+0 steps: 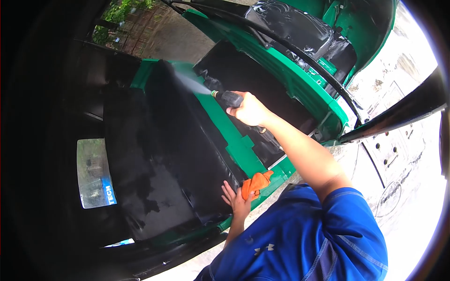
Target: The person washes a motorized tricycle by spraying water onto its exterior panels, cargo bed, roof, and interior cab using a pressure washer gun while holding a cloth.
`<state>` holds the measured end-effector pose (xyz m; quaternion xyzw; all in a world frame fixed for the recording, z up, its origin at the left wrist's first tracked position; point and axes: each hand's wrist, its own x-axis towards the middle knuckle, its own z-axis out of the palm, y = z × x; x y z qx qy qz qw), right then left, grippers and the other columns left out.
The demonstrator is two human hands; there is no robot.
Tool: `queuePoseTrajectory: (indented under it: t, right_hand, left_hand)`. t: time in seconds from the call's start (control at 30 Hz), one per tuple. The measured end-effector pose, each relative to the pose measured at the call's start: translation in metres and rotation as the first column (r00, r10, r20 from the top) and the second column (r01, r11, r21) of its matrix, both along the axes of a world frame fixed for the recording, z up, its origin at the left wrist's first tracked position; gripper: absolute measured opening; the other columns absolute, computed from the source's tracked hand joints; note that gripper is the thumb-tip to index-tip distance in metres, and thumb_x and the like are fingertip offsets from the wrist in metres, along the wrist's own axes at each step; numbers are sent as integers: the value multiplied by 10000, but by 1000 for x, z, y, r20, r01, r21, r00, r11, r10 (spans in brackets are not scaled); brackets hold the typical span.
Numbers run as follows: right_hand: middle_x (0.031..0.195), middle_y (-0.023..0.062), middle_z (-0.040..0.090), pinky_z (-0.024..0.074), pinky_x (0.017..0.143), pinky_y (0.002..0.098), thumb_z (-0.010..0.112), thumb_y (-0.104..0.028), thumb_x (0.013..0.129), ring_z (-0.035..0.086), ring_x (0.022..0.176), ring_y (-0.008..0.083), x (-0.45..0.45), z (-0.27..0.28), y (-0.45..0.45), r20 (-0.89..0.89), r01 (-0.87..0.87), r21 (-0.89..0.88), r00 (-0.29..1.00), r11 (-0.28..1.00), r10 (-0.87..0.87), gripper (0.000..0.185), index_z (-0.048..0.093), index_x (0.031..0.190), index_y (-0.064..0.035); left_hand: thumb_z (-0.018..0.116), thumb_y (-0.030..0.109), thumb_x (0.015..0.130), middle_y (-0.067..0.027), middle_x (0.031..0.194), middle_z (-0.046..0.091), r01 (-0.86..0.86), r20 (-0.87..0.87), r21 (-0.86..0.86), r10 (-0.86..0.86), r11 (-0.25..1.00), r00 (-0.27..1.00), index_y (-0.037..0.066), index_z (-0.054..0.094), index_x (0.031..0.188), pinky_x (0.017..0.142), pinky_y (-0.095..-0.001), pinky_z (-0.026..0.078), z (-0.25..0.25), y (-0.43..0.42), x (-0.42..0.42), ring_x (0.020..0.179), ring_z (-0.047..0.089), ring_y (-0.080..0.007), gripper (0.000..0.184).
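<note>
My right hand is wrapped round a black spray gun with a brass-coloured tip. A white fan of water leaves its nozzle toward the far end of the black seat and the green ledge beside it. My left hand rests at the near edge of the seat, fingers spread. An orange cloth is tucked against its thumb, above the green frame. Wet patches show on the seat.
Past the black floor mat runs a green partition with a black bar. Beyond it is a front seat streaked with white foam. A dark post slants in from the right. A small window lies left.
</note>
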<state>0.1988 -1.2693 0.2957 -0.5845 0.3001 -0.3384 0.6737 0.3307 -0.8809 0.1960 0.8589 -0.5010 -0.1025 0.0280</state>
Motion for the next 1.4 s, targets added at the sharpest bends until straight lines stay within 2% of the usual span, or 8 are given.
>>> queuePoseTrajectory:
  t: [0.2,0.43,0.53,0.73,0.87,1.17,1.3,1.4]
  right_hand:
    - [948,154,747,568,851,397,715,-164,911,743,910,256,-3,-15,13,8,61,28,998,998,-61,556,613,1441,-35]
    - [1051,275,756,582,914,439,692,-150,889,762,1019,374,-45,-43,57,-199,25,-17,980,1000,-28,658,514,1509,-17]
    - [1037,294,749,580,947,454,730,-153,827,739,1063,411,-85,-70,87,-341,-227,-99,922,969,182,603,624,1403,-10]
    - [1029,253,761,586,902,495,679,-141,801,741,1005,412,-167,-93,169,-639,-434,-127,723,892,261,673,587,1461,-51]
    - [968,286,737,582,856,504,647,-92,780,739,925,431,-177,-101,208,-560,-195,-313,828,930,-15,758,512,1525,-60]
    - [1028,306,729,575,889,461,682,-87,813,724,983,447,-153,-74,307,-334,72,-333,924,940,-189,741,513,1533,-59]
    - [1020,336,717,565,925,520,663,-67,770,708,987,488,-157,-61,357,-576,272,-289,716,918,-394,758,528,1516,-85]
    - [1085,302,732,557,939,447,728,-84,829,716,1089,442,-170,-67,381,-610,196,-279,720,940,-331,725,515,1521,-48]
  left_hand:
    - [691,576,938,-265,1754,-4,21,22,-31,-20,999,1000,66,654,1295,1215,-734,18,-4,2,2,1609,-19,-494,624]
    - [690,560,948,-268,1751,0,19,56,1,-19,1000,998,82,640,1288,1203,-753,51,-5,0,-1,1606,-10,-503,588]
    - [712,523,945,-263,1752,-8,16,91,17,-18,1000,996,105,638,1290,1199,-760,69,-5,-1,-4,1605,-8,-507,547]
    - [764,396,928,-264,1752,-17,27,146,13,-28,1000,989,132,632,1265,1196,-775,96,-2,-3,-10,1604,-5,-516,449]
    - [762,407,935,-257,1753,-5,32,202,9,-33,999,979,123,611,1288,1207,-762,119,-2,-3,-15,1610,14,-497,477]
    - [785,306,924,-296,1739,2,114,191,-15,-109,993,976,100,658,1208,1194,-789,132,4,9,-19,1581,33,-577,373]
    - [797,330,921,-301,1737,2,146,211,-13,-140,989,967,83,686,1195,1209,-768,139,4,16,-18,1574,72,-583,385]
    - [791,335,930,-306,1735,14,165,235,-22,-155,986,960,69,691,1199,1218,-752,146,3,22,-18,1573,86,-580,391]
